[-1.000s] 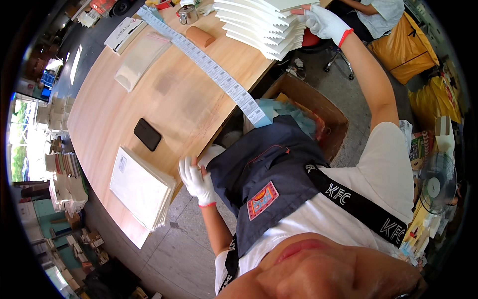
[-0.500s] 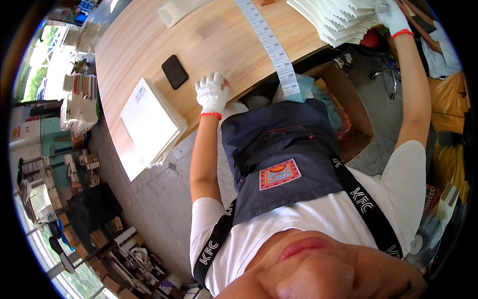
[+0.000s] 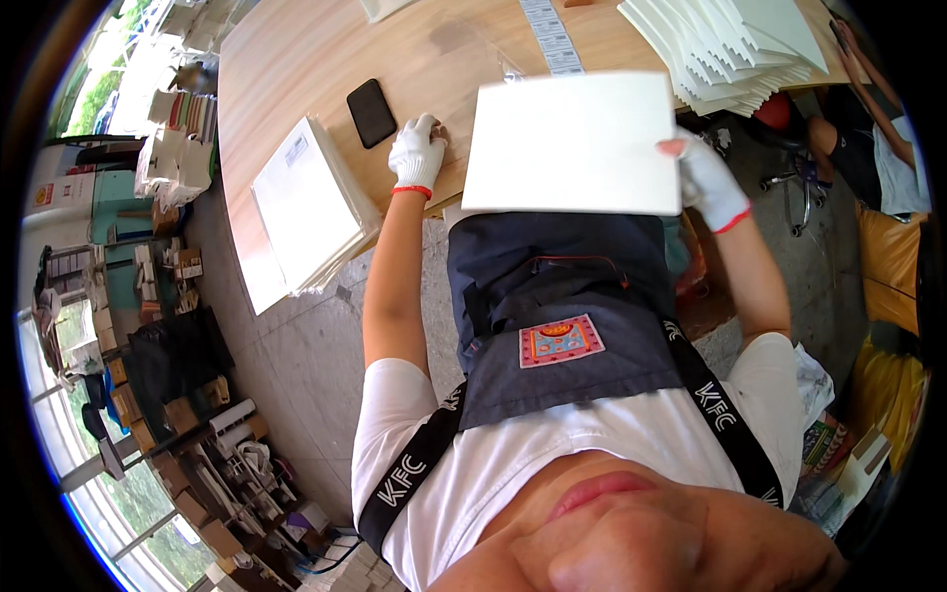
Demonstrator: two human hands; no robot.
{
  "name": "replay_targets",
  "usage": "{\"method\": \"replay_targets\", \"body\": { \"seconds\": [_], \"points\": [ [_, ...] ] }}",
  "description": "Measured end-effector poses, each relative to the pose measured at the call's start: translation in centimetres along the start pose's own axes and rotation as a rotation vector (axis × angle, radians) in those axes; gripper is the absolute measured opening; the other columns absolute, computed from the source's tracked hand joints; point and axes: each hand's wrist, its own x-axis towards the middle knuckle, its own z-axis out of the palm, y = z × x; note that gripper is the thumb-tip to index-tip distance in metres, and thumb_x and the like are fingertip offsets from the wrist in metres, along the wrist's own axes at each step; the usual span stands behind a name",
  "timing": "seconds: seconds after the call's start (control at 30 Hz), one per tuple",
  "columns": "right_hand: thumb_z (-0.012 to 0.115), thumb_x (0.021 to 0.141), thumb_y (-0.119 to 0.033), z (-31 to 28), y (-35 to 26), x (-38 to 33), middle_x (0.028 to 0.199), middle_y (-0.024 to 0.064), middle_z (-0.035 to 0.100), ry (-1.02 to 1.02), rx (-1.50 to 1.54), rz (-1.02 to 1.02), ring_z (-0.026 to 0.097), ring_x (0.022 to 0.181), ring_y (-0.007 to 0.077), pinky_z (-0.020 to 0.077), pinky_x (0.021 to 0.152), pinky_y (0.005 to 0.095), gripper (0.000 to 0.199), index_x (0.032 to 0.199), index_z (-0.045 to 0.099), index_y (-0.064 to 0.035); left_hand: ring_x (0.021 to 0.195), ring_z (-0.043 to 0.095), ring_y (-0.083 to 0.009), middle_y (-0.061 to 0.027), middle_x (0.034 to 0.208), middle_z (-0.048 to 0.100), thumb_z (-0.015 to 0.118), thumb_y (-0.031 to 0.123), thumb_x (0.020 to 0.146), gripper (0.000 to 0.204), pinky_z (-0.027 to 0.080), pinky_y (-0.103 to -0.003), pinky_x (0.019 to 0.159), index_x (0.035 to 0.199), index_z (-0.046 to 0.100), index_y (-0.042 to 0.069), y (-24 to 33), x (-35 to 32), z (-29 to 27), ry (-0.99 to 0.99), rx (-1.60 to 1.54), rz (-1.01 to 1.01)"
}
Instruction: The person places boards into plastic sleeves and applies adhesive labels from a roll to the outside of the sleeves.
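Note:
My right hand [image 3: 706, 180], in a white glove with a red cuff, grips the right edge of a flat white rectangular pad [image 3: 572, 143]. The pad hangs over the table's near edge, just above my dark apron, and its face is blank. To its left my left hand [image 3: 417, 154], gloved the same way, rests on the table edge with the fingers curled in. What lies in those fingers, if anything, is hidden. A strip of printed labels [image 3: 552, 39] runs across the table and passes behind the pad. Clear film [image 3: 510, 71] shows beside the strip.
A fanned stack of white pads [image 3: 725, 49] lies at the far right of the wooden table [image 3: 296, 59]. At left are a labelled white stack [image 3: 311, 202] and a black phone [image 3: 371, 113]. Another person [image 3: 873, 148] sits at right, near yellow bags [image 3: 893, 266].
My right hand has come from the stack at far right to the front of my apron, bringing a white pad. My left hand has stayed at the table edge.

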Motion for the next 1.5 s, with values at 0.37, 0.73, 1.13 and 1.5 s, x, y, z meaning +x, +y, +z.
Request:
{"method": "replay_targets", "body": {
  "seconds": [0.37, 0.73, 1.13, 1.5],
  "points": [
    [0.060, 0.085, -0.011, -1.2, 13.0, 4.3, 0.090, 0.0067, 0.062, 0.093, 0.425, -0.031, 0.056, 0.052, 0.0087, 0.0445, 0.038, 0.0186, 0.030, 0.113, 0.050, -0.0059, 0.068, 0.060, -0.0250, -0.0050, 0.081, 0.060, 0.053, 0.003, 0.071, 0.025, 0.048, -0.035, 0.061, 0.090, 0.064, 0.017, 1.0, -2.0, -0.2, 0.299, -0.372, 0.118],
    [0.056, 0.088, -0.011, 2.5, 12.4, 2.9, 0.085, 0.0052, 0.061, 0.025, 0.393, -0.073, 0.056, 0.050, 0.0081, 0.0443, 0.039, 0.0202, 0.029, 0.115, 0.048, -0.0040, 0.080, 0.061, -0.0135, -0.0080, 0.100, 0.062, 0.055, 0.008, 0.089, 0.026, 0.050, -0.027, 0.069, 0.114, 0.053, 0.001, 8.2, -5.3, 7.4, 0.385, -1.780, -0.653],
    [0.044, 0.096, -0.011, 6.5, 17.5, 4.4, 0.118, 0.0158, 0.052, 0.295, 0.227, 0.103, 0.059, 0.102, 0.0245, 0.0529, 0.087, 0.0369, 0.035, 0.129, 0.041, -0.0017, 0.066, 0.062, -0.0165, -0.0075, 0.085, 0.063, 0.046, 0.011, 0.091, 0.018, 0.055, -0.030, 0.058, 0.104, 0.056, 0.004, 8.5, -17.9, 10.1, -0.356, -1.849, -0.713],
    [0.064, 0.076, -0.018, 9.5, 11.5, 10.2, 0.097, 0.0057, 0.057, -0.261, -1.606, -0.842, 0.057, 0.083, 0.0263, 0.0474, 0.073, 0.0380, 0.037, 0.113, 0.063, -0.0218, 0.072, 0.065, -0.0196, -0.0118, 0.092, 0.065, 0.058, 0.026, 0.090, 0.028, 0.055, -0.030, 0.061, 0.104, 0.059, 0.001, 4.8, -16.1, 5.4, -0.207, -1.627, -0.736]
  ]
}}
